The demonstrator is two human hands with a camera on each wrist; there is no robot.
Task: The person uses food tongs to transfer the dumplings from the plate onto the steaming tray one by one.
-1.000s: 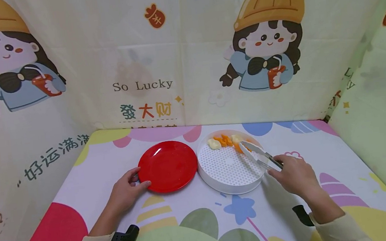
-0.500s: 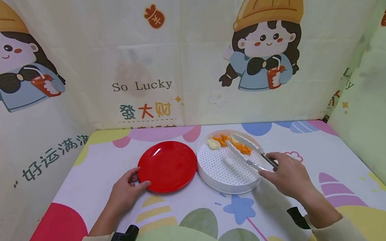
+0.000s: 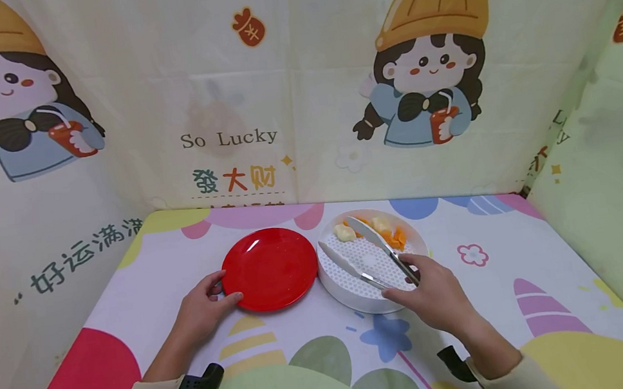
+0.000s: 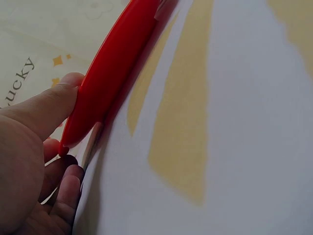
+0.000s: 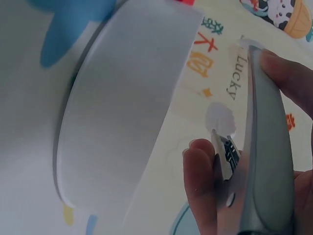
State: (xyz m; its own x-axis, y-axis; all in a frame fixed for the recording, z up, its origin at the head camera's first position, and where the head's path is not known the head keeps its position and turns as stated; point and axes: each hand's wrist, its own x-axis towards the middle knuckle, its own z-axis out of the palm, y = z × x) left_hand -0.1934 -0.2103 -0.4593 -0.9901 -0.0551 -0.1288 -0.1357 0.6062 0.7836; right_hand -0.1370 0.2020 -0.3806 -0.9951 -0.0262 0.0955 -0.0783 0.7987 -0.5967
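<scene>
My left hand (image 3: 202,313) holds the near left rim of a round red plate (image 3: 270,267). In the left wrist view, the thumb lies over the rim of the plate (image 4: 110,73) and the other fingers curl below it. Metal tongs (image 3: 379,242) are gripped in my right hand (image 3: 436,294), their two arms spread apart with nothing between the tips. Beneath the tongs stands a round white tray (image 3: 353,298) with a perforated bottom. Toward its back lie orange pieces (image 3: 397,239) and cream-coloured pieces (image 3: 344,232), partly hidden behind one tong arm.
Plate and tray stand side by side, rims close together, on a table with a colourful printed cloth (image 3: 330,348). Behind and at both sides hang printed cream curtains (image 3: 310,91). Each wrist wears a black strap (image 3: 200,384).
My right hand has moved left and toward me with the tongs, from over the orange pieces to the tray's left part. The tong arms have spread wider. Left hand and plate stay put.
</scene>
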